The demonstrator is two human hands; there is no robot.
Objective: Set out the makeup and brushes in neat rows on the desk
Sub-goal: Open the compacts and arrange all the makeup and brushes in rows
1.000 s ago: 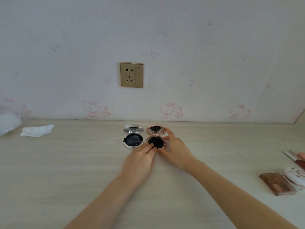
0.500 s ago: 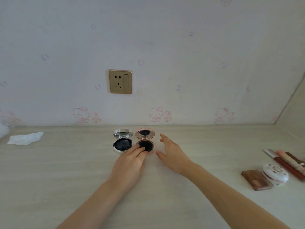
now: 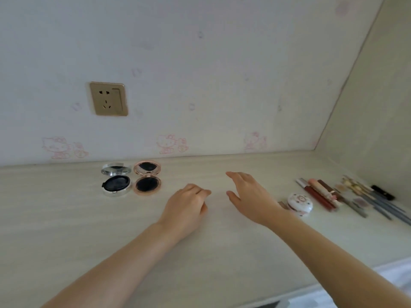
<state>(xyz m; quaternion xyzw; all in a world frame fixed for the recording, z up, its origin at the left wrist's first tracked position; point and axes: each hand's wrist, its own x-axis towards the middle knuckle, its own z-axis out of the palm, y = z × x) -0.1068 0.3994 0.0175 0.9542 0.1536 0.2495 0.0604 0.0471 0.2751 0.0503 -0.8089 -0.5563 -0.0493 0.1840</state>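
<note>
Pale wood-grain desk [image 3: 66,218] against cartoon-cat wallpaper; open silver round compact [image 3: 115,180] touching open rose-gold round compact [image 3: 147,178] near wall. Left hand [image 3: 185,206] loosely curled, empty. Right hand [image 3: 250,195] spread, empty, beside white floral round case [image 3: 300,204] and jumbled makeup sticks [image 3: 322,194]

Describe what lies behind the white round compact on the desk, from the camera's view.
Behind the white round compact lies a row of lip tubes and pencils. A brown palette's corner shows at its left; the right hand covers the rest.
</note>
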